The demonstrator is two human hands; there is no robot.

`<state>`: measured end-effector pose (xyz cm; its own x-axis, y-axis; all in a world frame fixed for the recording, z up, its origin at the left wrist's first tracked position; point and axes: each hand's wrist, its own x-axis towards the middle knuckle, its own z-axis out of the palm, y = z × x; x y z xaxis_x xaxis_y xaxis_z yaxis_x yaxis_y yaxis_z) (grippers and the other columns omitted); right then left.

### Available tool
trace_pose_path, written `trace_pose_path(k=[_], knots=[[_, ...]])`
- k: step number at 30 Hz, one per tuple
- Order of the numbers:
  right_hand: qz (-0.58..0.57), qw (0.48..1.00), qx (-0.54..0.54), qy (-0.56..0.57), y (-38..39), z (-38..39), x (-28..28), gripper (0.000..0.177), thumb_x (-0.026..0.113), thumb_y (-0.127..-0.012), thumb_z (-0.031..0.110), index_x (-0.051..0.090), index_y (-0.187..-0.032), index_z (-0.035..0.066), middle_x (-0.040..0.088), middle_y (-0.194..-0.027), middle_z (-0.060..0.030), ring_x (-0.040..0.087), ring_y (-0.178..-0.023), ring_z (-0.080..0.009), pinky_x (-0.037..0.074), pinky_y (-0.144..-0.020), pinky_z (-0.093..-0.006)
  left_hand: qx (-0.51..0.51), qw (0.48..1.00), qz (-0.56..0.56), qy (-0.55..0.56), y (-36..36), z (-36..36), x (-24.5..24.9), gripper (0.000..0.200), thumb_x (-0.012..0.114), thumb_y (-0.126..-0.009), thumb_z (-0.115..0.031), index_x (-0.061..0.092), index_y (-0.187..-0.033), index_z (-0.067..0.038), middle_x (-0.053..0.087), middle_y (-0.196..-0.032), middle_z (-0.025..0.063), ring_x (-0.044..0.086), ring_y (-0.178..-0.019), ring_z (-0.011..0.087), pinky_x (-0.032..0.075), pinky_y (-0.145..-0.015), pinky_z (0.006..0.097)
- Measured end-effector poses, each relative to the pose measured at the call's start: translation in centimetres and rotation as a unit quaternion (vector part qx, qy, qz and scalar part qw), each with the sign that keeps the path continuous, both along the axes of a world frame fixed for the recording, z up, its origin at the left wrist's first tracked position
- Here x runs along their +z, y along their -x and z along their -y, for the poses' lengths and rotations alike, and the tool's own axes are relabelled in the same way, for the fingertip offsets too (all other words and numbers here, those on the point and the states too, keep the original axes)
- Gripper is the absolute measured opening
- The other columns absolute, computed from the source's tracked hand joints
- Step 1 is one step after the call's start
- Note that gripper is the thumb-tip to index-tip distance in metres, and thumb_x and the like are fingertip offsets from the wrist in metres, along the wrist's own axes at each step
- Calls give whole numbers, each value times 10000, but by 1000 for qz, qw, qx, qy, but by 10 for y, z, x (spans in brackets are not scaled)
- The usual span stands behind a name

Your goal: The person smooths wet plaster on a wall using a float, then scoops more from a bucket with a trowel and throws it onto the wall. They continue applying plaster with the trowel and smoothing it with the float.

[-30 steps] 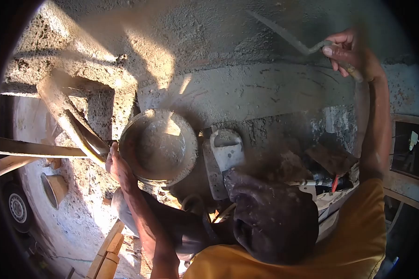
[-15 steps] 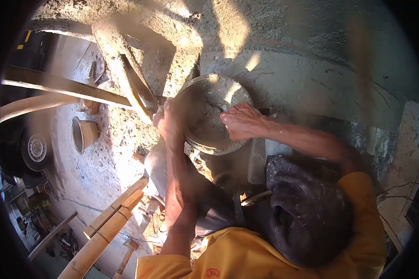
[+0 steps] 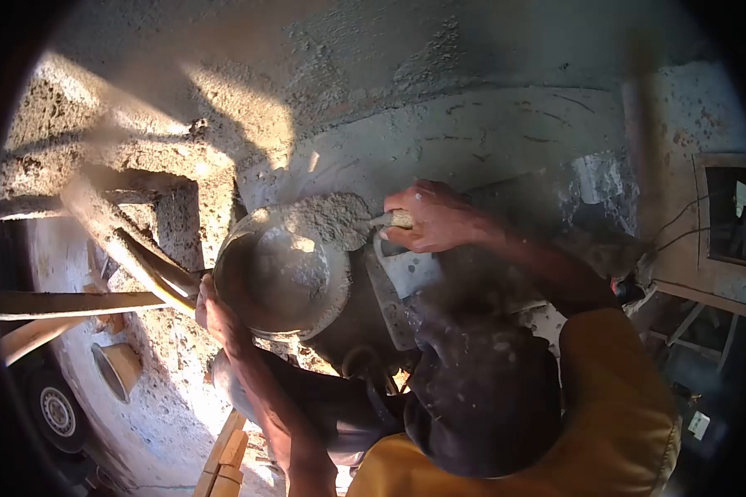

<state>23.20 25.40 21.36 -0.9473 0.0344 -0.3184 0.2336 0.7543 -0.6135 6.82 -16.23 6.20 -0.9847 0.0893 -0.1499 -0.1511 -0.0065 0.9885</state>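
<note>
My right hand point(image 3: 439, 217) is closed around the pale handle of a trowel point(image 3: 381, 220). A heap of wet mortar point(image 3: 330, 219) covers the trowel's blade, level with the bucket's upper right rim. My left hand point(image 3: 213, 311) grips the left rim of the round bucket point(image 3: 331, 311), beside a wooden pole; some of its fingers are hidden. Grey mortar residue coats the inside of the bucket. Just below my right hand lies a flat plastering float point(image 3: 392, 302), with a light grey piece point(image 3: 410, 269) against it.
Rough wooden poles point(image 3: 91, 304) cross at the left. Below them are a small tipped bucket point(image 3: 118, 371) and a vehicle wheel point(image 3: 58, 412). Bamboo-like poles point(image 3: 224, 455) stand at the lower left. A grey plastered wall point(image 3: 506, 124) rises ahead, with a framed opening point(image 3: 729, 215) at the far right.
My view has swung right, so the bucket appears further left. My right hand has come up from the bucket's interior, bringing out a trowel loaded with mortar. My left hand stays on the rim.
</note>
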Motion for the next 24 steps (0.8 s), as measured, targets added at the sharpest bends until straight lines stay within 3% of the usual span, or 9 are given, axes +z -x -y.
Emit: trace_pose_path(k=[3,6,8,11,12,15,19,22,24], knots=[[57,996,-32,-56,-22,-54,58,318,711,-874,289,706,-960,-17,716,-872,-267,709,-895,-476,536,-801,-540,-9,977,-88,194,10,20,-19,514,600,-1082,-429,689,-1202,62,726,-1122,155,659,-1001,211,533,-879,325],[110,991,-29,-64,-49,-102,119,317,741,-858,262,744,-1008,-18,701,-797,-244,703,-767,-417,541,-709,-484,-67,896,-243,366,26,57,-50,602,576,-1088,-483,679,-1261,84,719,-1176,200,662,-1062,260,532,-944,359],[146,986,-17,-73,-71,-128,154,336,776,-846,262,760,-1018,-26,693,-747,-218,696,-694,-349,536,-661,-447,-51,873,-351,336,30,76,-79,628,558,-1096,-491,671,-1282,97,715,-1207,226,668,-1086,291,532,-971,381],[222,974,3,-38,-101,-163,183,318,802,-866,258,770,-993,-32,699,-699,-160,688,-616,-244,531,-606,-402,-37,947,-195,254,17,62,-50,641,526,-1109,-486,670,-1293,111,719,-1221,226,669,-1106,303,533,-994,400],[267,964,-13,-7,-101,-172,185,301,805,-877,252,774,-982,-28,701,-690,-140,679,-592,-217,526,-580,-386,-45,917,-300,258,15,55,-47,647,505,-1117,-480,678,-1291,118,730,-1213,227,671,-1094,287,531,-987,395],[411,903,-92,88,-91,-204,169,251,813,-906,231,786,-950,-14,700,-668,-81,639,-517,-142,500,-488,-332,-22,948,-189,254,16,52,-39,621,547,-1105,-464,682,-1301,109,734,-1220,220,676,-1072,293,529,-987,397],[245,944,-217,-42,-27,-283,125,202,814,-901,195,777,-891,-3,641,-597,-51,587,-447,-115,443,-397,-314,-127,885,-291,341,35,73,-53,646,372,-1170,-457,567,-1416,107,666,-1332,260,644,-1239,359,535,-1076,444],[46,986,-160,21,-12,-276,236,265,805,-928,251,769,-960,-10,656,-646,-61,632,-520,-165,495,-477,-363,47,972,-29,227,14,7,1,459,617,-1088,-334,712,-1253,85,752,-1154,177,673,-1028,293,533,-917,383],[152,979,-122,-68,-1,-239,293,371,761,-983,265,652,-1169,-37,670,-750,-95,660,-606,-221,520,-529,-366,35,949,-133,285,23,31,-36,444,644,-1069,-330,719,-1226,79,748,-1141,159,668,-1010,278,534,-908,377]])
